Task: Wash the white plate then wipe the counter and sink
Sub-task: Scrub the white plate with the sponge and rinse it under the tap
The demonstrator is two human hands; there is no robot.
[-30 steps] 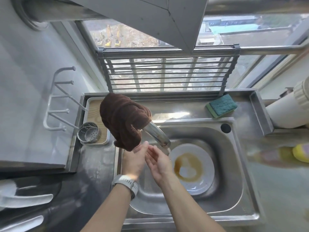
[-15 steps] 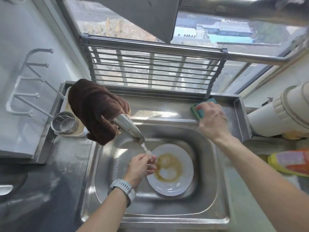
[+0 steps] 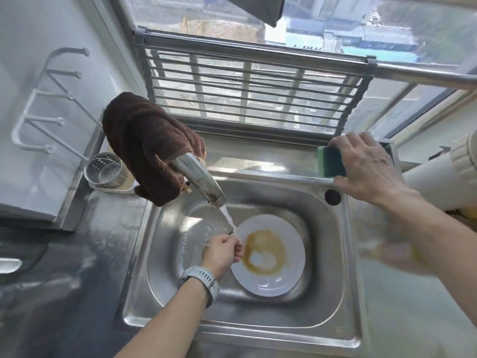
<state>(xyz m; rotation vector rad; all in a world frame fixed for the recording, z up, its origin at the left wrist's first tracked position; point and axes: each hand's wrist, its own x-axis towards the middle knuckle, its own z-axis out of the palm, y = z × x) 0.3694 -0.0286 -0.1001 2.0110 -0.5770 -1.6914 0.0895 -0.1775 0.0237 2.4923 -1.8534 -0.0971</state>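
A white plate [image 3: 284,275] with a brown stain lies flat in the steel sink [image 3: 333,293]. Water runs from the tap [image 3: 198,177] onto my left hand [image 3: 223,251], whose fingers are curled under the stream at the plate's left edge; whether it touches the plate is unclear. My right hand [image 3: 366,169] grips a green sponge [image 3: 330,161] above the sink's back right ledge. A brown cloth [image 3: 147,143] hangs over the tap.
A folding metal rack [image 3: 247,96] leans against the window behind the sink. A perforated steel cup [image 3: 105,169] stands on a small tray at the back left. A white wall rack [image 3: 44,109] sticks out on the left. A white pipe [image 3: 444,184] crosses at the right.
My right hand left the stream, reached to the back right ledge and picked up the green sponge. My left hand stays under the running water.
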